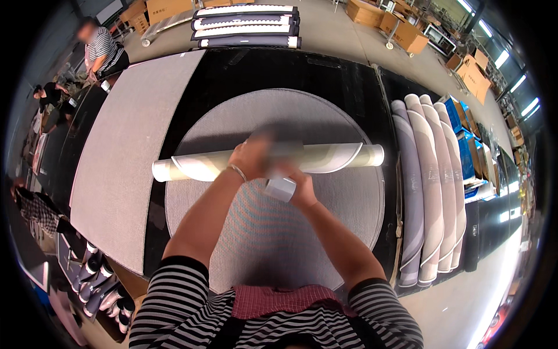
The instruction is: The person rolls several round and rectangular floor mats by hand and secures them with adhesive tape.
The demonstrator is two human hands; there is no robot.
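A cream and pale green rolled-up rug (pixel 209 164) with white edging lies crosswise on a round grey rug (pixel 232 232), which is spread flat on the black table. My left hand (pixel 251 158) is over the middle of the roll; motion smears its fingers, so their grip is unclear. Just on the near side of the roll, my right hand (pixel 301 185) is closed on a short, pale grey roll of tape (pixel 281 189). Blur covers the space between both hands and hides that part of the rug roll.
A large grey rug piece (pixel 128 151) lies flat at the left. Several rolled rugs (pixel 430 180) stand side by side at the right, near blue boxes (pixel 456 113). Beyond the far table edge is a stack of rolled rugs (pixel 247 26). Other people (pixel 104 49) are at the left.
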